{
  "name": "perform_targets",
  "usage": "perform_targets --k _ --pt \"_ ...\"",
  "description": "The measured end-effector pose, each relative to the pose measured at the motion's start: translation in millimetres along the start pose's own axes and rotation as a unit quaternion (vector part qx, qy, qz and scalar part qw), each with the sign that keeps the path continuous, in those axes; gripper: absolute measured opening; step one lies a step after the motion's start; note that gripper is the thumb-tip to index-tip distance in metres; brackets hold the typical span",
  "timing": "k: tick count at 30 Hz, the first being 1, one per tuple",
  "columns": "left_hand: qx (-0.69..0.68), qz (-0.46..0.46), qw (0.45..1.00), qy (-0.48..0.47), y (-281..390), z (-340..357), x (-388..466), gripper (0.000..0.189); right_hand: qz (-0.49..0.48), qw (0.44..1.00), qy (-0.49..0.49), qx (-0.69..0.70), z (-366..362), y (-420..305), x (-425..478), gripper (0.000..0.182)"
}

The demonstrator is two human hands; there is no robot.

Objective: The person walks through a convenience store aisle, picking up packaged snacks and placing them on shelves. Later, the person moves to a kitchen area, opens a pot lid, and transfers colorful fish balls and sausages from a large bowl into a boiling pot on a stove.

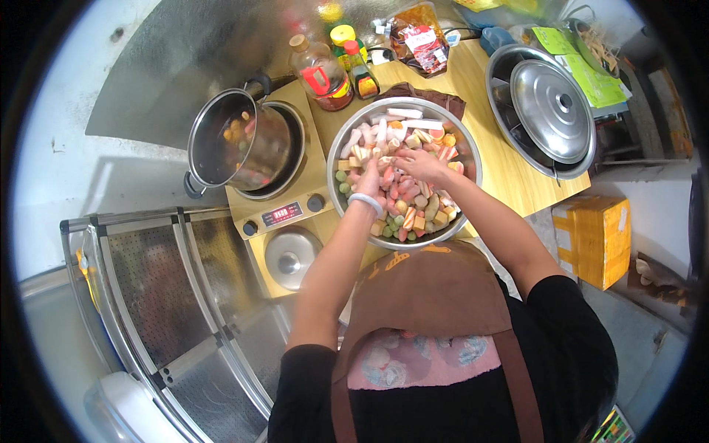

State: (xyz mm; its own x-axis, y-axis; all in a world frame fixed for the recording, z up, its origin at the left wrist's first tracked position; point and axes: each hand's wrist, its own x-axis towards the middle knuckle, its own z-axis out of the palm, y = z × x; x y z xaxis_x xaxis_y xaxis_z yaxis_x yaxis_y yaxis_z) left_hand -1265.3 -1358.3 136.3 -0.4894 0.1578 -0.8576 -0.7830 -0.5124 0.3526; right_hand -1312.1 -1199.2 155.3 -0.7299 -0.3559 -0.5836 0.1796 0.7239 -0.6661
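Observation:
A large stainless steel bowl (475, 160) stands before me, heaped with mixed hot-pot pieces (407, 191). Pink sausage-like pieces, green balls, tan cubes, striped orange-and-white pieces and pale sticks (422, 124) lie in it. My left hand (373, 180), with a pale bangle (366, 202) on its wrist, reaches into the left middle of the heap. From the other side my right hand (424, 165) rests on the pieces, its fingers spread and pointing left. The fingertips of both hands come close together. Whether the left fingers grip a piece is hidden among the food.
Left of the bowl, a steel pot (260, 147) sits on a cooker with a lit display (281, 214). A lid (292, 257) lies below. Bottles (324, 77) and a sauce pouch (422, 41) stand behind; a divided pan (501, 91) with a lid (548, 111) is at right.

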Motion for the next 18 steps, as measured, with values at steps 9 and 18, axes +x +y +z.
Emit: perform_targets --k 9,18 --pt "-0.12 0.181 0.976 0.009 -29 53 -17 0.041 0.024 0.936 -0.073 0.345 -5 -3 -24 0.047" --pt "-0.108 0.281 0.953 -0.021 -10 78 -46 0.036 -0.026 0.876 -0.04 0.48 -27 -25 -39 0.025"
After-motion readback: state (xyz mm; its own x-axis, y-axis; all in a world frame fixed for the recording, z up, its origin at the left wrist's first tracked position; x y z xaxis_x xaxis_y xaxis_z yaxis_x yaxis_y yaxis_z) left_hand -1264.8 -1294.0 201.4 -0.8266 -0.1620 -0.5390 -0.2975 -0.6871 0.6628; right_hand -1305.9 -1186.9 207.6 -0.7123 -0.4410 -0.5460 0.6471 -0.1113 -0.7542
